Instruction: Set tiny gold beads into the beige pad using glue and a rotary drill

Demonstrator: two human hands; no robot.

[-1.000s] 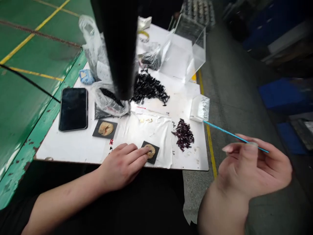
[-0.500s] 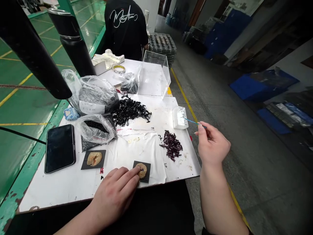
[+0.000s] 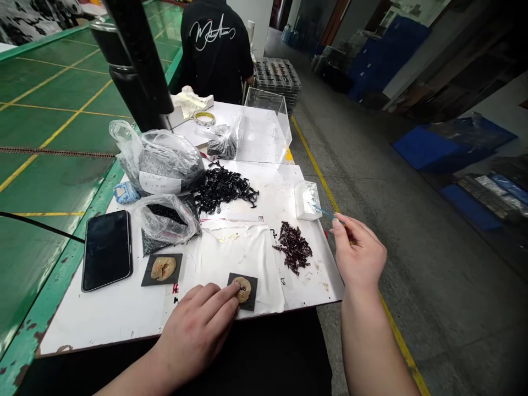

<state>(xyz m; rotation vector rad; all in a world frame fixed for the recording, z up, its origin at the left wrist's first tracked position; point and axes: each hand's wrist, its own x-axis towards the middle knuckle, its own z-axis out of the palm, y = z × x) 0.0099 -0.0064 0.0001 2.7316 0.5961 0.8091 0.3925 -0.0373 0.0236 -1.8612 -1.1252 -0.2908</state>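
Note:
My right hand [image 3: 359, 250] pinches a thin blue stick [image 3: 323, 210] between thumb and index finger. The stick's far tip is at a small white box [image 3: 308, 209] with a clear rim, on the table's right edge. At the front edge, the fingers of my left hand [image 3: 202, 316] press on a black square [image 3: 251, 302] bearing a tan, putty-like disc [image 3: 244, 290]; my left thumb is hidden. Small dark marks show on the disc. Farther left lies a second black square [image 3: 177, 265], with a cracked tan disc [image 3: 163, 268] on it. White sheeting [image 3: 241, 258] lies between them.
Dark red bits [image 3: 293, 247] and black plastic pieces [image 3: 225, 187] lie in heaps. Clear bags [image 3: 169, 162], a phone [image 3: 107, 250], a tape roll [image 3: 204, 118] and a clear box [image 3: 264, 129] surround them. A black bottle [image 3: 127, 93] stands behind; a co-worker [image 3: 216, 49] sits beyond.
The view has shifted slightly, and the dark post at upper left appears farther right. My right hand has moved slightly down with the stick, whose tip stays at the white box.

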